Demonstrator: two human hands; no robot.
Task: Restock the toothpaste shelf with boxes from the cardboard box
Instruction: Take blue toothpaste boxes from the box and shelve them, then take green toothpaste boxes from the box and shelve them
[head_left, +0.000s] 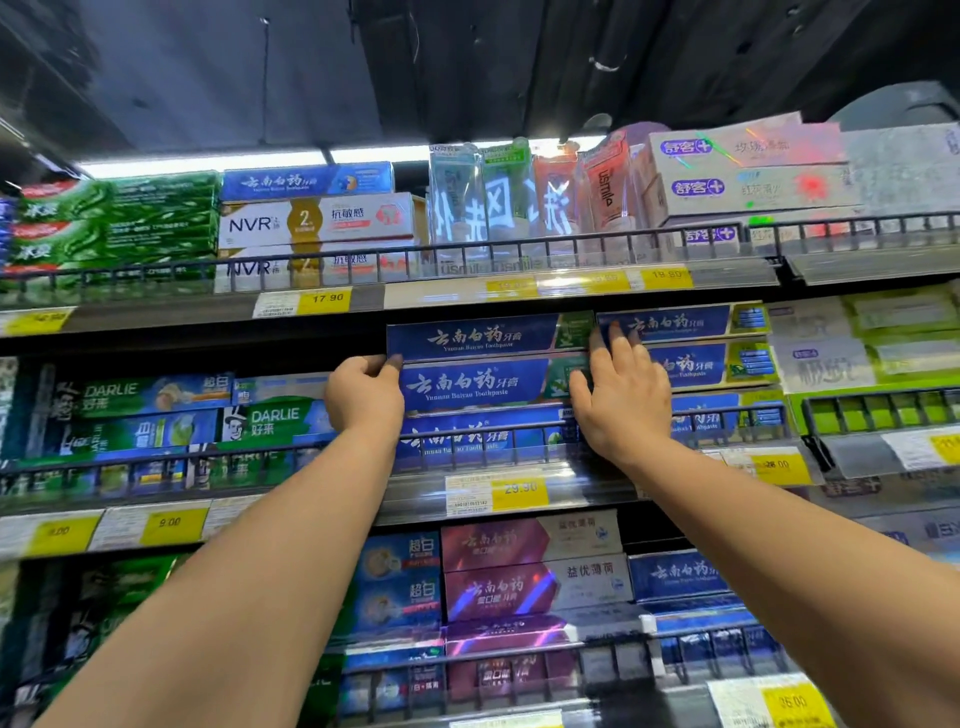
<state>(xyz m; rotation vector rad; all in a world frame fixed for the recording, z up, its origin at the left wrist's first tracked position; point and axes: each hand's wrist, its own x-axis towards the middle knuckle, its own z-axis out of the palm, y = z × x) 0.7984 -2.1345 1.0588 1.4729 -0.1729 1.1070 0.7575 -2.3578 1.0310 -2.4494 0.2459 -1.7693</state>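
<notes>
Both hands up at the middle shelf (519, 499), on the stack of blue toothpaste boxes.

Left hand (363, 397): fingers curled, thumb and fingertips pinching the left end of the top blue box (478, 338). That box sits on top of the stack, its left end sticking out a bit past the box below.

Right hand (621, 395): fingers straight and spread, lying flat against the right ends of the top blue box and the second blue box (467, 387). Fingertips reach up to the seam between the top box and the neighbouring blue stack (691, 343) just to the right. Not gripping, just pressing.

So the top box is held between the two hands, left end pinched, right end backed by the open palm. Third blue box (467, 439) is at the bottom, partly behind the wire rail (493, 431) at the shelf front.

Around it: green and blue Darlie boxes (156, 410) to the left on the same shelf, green boxes (883, 338) far right. Yellow price tag (519, 491) reading 29.90 sits on the shelf edge right under the stack, between the forearms. Upper shelf carries NVR boxes (317, 221) and upright tubes (498, 192). Lower shelf has purple boxes (498, 571) directly under the blue stack.
</notes>
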